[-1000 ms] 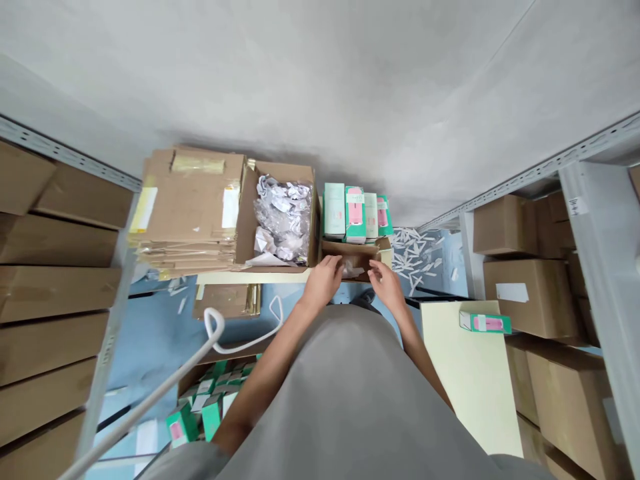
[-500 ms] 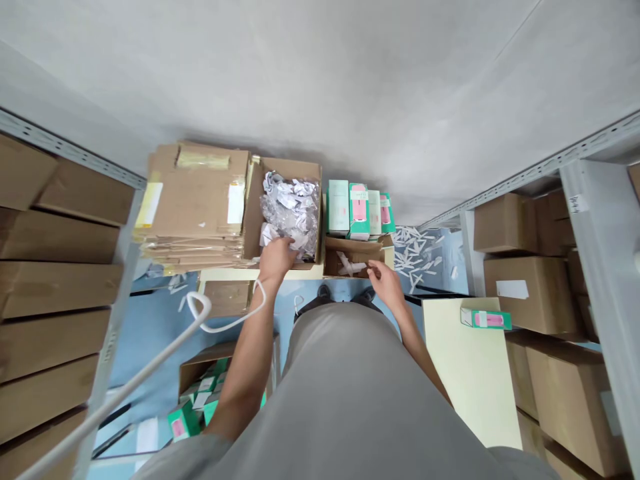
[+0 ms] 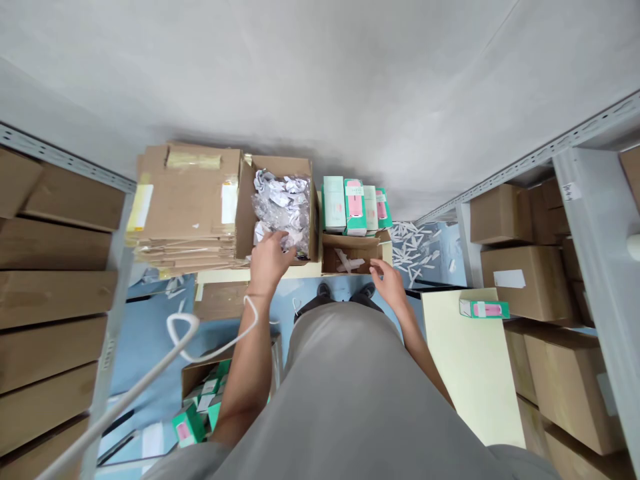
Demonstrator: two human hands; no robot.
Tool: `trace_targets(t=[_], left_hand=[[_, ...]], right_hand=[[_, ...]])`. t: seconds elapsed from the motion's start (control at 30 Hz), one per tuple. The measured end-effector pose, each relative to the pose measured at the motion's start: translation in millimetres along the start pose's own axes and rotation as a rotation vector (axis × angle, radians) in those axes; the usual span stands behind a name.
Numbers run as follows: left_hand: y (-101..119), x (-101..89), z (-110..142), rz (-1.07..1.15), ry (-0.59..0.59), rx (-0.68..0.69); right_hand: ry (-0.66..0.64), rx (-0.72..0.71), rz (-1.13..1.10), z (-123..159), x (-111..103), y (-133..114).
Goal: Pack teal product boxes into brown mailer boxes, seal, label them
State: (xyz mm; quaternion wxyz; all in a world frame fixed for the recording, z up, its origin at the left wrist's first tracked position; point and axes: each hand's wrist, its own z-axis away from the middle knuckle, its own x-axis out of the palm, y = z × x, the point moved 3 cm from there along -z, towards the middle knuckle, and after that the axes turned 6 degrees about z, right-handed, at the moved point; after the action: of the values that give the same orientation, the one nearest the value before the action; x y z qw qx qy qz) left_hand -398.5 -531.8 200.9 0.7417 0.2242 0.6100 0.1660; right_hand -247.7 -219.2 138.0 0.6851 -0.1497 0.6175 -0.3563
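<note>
My left hand (image 3: 270, 261) reaches over the front of an open cardboard box (image 3: 245, 210) with its fingers spread. Crumpled white paper (image 3: 287, 193) and clear plastic wrap (image 3: 267, 208) fill that box. My right hand (image 3: 387, 281) is at the front right corner of a smaller open carton (image 3: 330, 248). Its thumb and forefinger are apart, and I see nothing held between them. Inside the smaller carton lies a crossed piece of folded white paper (image 3: 350, 263). Several green and white product boxes (image 3: 355, 207) stand upright behind it, some showing a pink bottle picture.
Flattened cardboard (image 3: 195, 193) is stacked at left. One product box (image 3: 483, 309) lies on a cream table (image 3: 465, 373). Another carton of product boxes (image 3: 207, 393) sits low at left. White paper strips (image 3: 413, 247) litter the floor. Shelves of brown cartons flank me; a white cable (image 3: 145, 380) crosses at left.
My left hand has drawn slightly left and its fingers have spread more over the paper. My right hand stays at the carton's corner. The whole view has shifted a little.
</note>
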Motion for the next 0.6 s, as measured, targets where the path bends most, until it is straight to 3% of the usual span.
trace_targets(t=[0.07,0.13,0.27,0.37,0.43,0.53,0.6], left_hand=[[21,-13.8,16,0.169,0.073,0.085],[43,-14.9,29,0.313,0.042,0.207],[76,21.4,44,0.373,-0.163,0.389],[80,58.6,46,0.347,-0.256,0.407],[76,76.1,47,0.337,-0.269,0.405],[65,87.8,50,0.318,-0.239,0.397],[59,89.4,53,0.318,-0.215,0.393]], right_hand=[[0.021,0.013,0.004,1,-2,5],[0.055,0.026,0.007,1,-3,11],[0.198,0.090,0.065,-6,0,28],[0.244,0.177,0.121,-16,10,41],[0.171,0.231,0.127,-24,21,49],[0.012,0.311,0.114,-33,37,55],[-0.026,0.346,0.100,-33,42,57]])
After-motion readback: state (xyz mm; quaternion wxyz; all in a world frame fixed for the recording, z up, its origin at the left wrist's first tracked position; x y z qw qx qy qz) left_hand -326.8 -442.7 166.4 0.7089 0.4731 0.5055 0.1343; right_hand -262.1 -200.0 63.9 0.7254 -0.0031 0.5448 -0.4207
